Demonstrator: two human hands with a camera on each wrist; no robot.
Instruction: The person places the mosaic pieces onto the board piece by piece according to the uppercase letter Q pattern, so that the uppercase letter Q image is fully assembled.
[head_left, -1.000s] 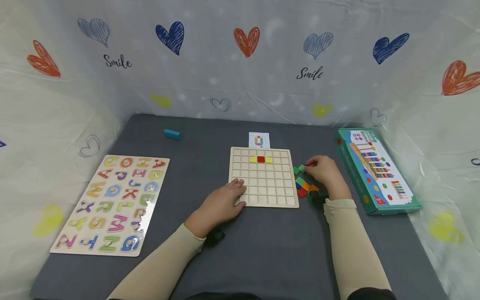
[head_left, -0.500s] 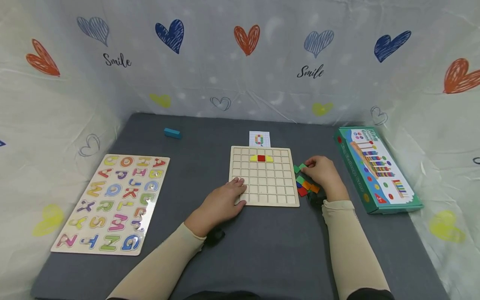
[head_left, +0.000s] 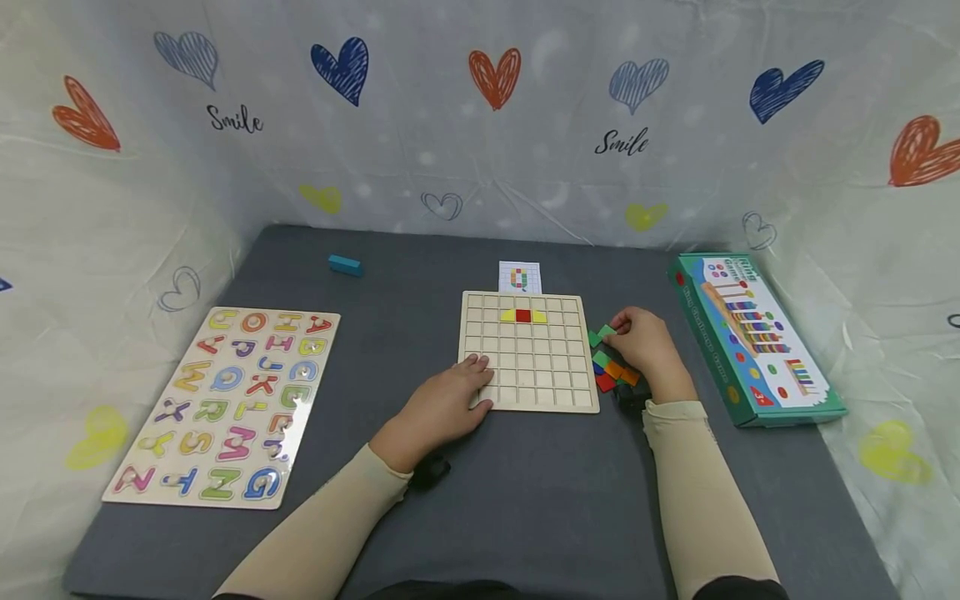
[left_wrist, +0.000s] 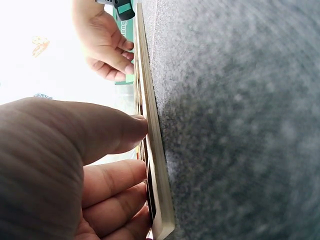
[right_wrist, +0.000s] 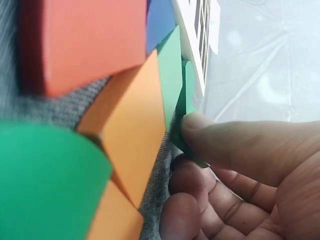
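Observation:
My left hand (head_left: 442, 408) rests on the lower left corner of a wooden grid board (head_left: 540, 367), fingers laid on its face. Near the board's top, a red square (head_left: 523, 316) sits between two yellow pieces (head_left: 538, 317). Right of the board, my right hand (head_left: 645, 348) pinches a green block (head_left: 607, 332) between thumb and fingertips. Close by lie another green block (head_left: 595, 339) and a small heap with orange blocks (right_wrist: 132, 130), a red block (right_wrist: 85, 45) and a partly hidden blue block (right_wrist: 160, 25).
A card (head_left: 520, 277) with a coloured pattern lies behind the board. An alphabet puzzle board (head_left: 247, 446) is at left, a blue block (head_left: 345, 265) at back left. On the right lies a green puzzle box (head_left: 757, 342). A patterned curtain (head_left: 420, 125) surrounds the grey table (head_left: 480, 517).
The right hand stays at the green block, its fingers shifting only slightly. The left hand keeps its place on the board. The whole view has drifted slightly upward.

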